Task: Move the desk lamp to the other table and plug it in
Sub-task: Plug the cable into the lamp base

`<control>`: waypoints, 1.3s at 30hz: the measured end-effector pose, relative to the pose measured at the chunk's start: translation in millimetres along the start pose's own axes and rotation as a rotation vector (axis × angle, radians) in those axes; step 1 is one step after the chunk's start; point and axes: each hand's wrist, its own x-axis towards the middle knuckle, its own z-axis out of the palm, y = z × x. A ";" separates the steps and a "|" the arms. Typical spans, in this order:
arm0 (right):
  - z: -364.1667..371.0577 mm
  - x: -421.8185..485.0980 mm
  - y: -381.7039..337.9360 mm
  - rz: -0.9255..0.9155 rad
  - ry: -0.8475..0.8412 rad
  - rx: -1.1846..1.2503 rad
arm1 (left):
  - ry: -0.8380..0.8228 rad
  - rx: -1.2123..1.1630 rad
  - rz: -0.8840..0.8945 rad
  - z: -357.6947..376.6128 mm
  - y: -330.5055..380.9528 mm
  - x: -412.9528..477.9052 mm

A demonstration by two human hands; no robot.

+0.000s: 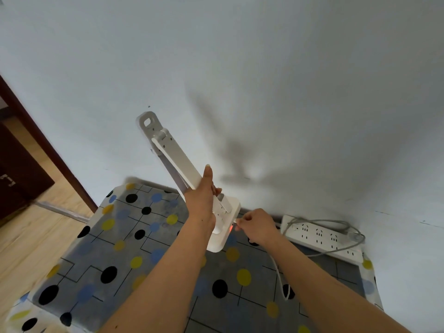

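A white folding desk lamp (173,152) stands tilted on the table with the dotted cloth (120,236), its square base (228,227) near the wall. My left hand (201,200) grips the lamp's arm just above the base. My right hand (254,224) pinches the end of a white cable (281,277) against the right side of the base, where a small red light glows. The cable loops down over the cloth below my right forearm.
A white power strip (322,234) with several sockets lies against the wall at the right, a grey cord coiled over it. A white wall stands right behind the table. A dark wooden door frame (48,150) and wood floor are on the left.
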 end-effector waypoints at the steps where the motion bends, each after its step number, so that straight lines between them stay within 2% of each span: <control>1: 1.1 0.5 0.1 -0.002 -0.008 0.005 | 0.002 0.003 0.002 -0.4 0.8 -0.1; 5: 10.0 7.5 1.2 -0.013 -0.003 0.010 | 0.015 0.000 0.034 1.9 0.6 -2.0; 10: 15.6 22.2 3.0 0.002 -0.036 0.060 | -0.012 0.062 0.212 3.3 -9.3 -3.9; 12: 15.9 28.3 5.4 0.003 -0.064 0.051 | 0.004 0.108 0.223 0.8 -11.3 2.5; 15: 8.8 35.4 18.7 -0.008 -0.013 -0.010 | 0.054 0.143 0.209 -5.2 -15.5 14.6; 19: -5.5 46.1 42.6 0.006 0.029 0.044 | 0.096 0.240 0.255 -10.4 -28.7 29.0; 26: -0.7 59.2 48.6 -0.022 -0.053 0.054 | 0.121 0.325 0.361 -1.6 -43.0 43.2; 39: 18.9 58.8 29.1 0.000 -0.041 -0.019 | 0.127 0.390 0.235 -9.6 -58.6 86.5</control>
